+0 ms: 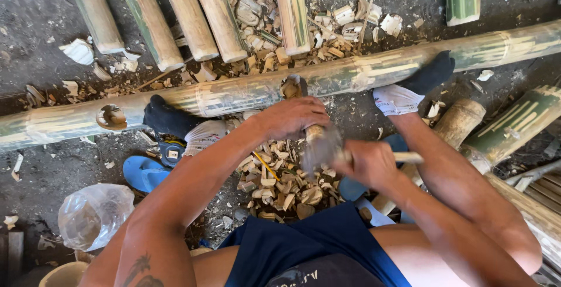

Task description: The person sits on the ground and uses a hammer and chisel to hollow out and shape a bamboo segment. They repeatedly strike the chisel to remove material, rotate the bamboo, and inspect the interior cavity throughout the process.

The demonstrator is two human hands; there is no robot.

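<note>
the long bamboo pole [245, 91] lay across the dirt floor [47, 12] from the left edge up toward the upper right corner, and both socked feet pressed on it, the left foot [169, 118] and the right foot [418, 85] well apart, likely to keep it from rolling. between them the left hand [292, 117] was closed around a chisel-like tool [295, 88] whose tip met a notch in the pole, held upright so a blow would drive down into it. the right hand [371, 161] gripped the handle of a mallet [321, 147], fingers wrapped tight; its head was blurred just beside the tool's top. chips [280, 185] lay heaped on the floor between the legs. cut bamboo pieces [187, 18] leaned in from the top edge behind the pole, crowding that side, while a plastic bag [93, 214] and a blue sandal [143, 173] sat at lower left, apart from the swing. more bamboo [514, 123] closed in along the right edge, leaving open room mostly near the knees.
</note>
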